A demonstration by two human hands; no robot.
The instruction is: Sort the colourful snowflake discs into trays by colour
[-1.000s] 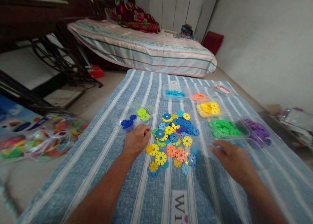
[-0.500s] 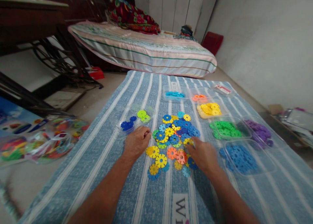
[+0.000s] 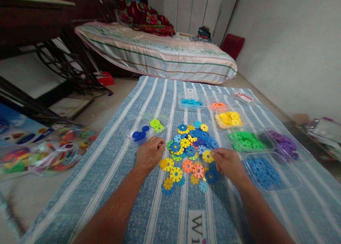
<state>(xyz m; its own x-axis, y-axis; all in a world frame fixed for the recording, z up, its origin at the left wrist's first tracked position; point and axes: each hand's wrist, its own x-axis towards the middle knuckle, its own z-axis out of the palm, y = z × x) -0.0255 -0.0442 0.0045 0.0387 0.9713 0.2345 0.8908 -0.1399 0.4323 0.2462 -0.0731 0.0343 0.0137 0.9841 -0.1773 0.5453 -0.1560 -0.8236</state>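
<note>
A loose pile of notched plastic discs [image 3: 190, 151] in blue, yellow, orange and green lies in the middle of the striped cloth [image 3: 112, 158]. At its right side my right hand [image 3: 229, 164] pinches a yellow notched disc [image 3: 207, 156] by its edge, between thumb and fingers. My left hand [image 3: 150, 152] rests at the pile's left side with its fingers curled in; whether anything is inside them is hidden. Just beyond it stands a clear tray with dark blue discs [image 3: 139, 136] and lime green discs [image 3: 156, 124].
To the right stand clear tubs of yellow [image 3: 229, 118], green [image 3: 246, 141], purple [image 3: 282, 144] and blue discs [image 3: 263, 173]. Farther back are light blue [image 3: 191, 102] and orange discs [image 3: 217, 106]. A bed [image 3: 160, 55] stands beyond the table; bagged colourful pieces [image 3: 61, 151] lie at left.
My right hand has drawn back slightly to the right, and the yellow disc in its fingers has come off the pile's edge with it. My left hand stays in place.
</note>
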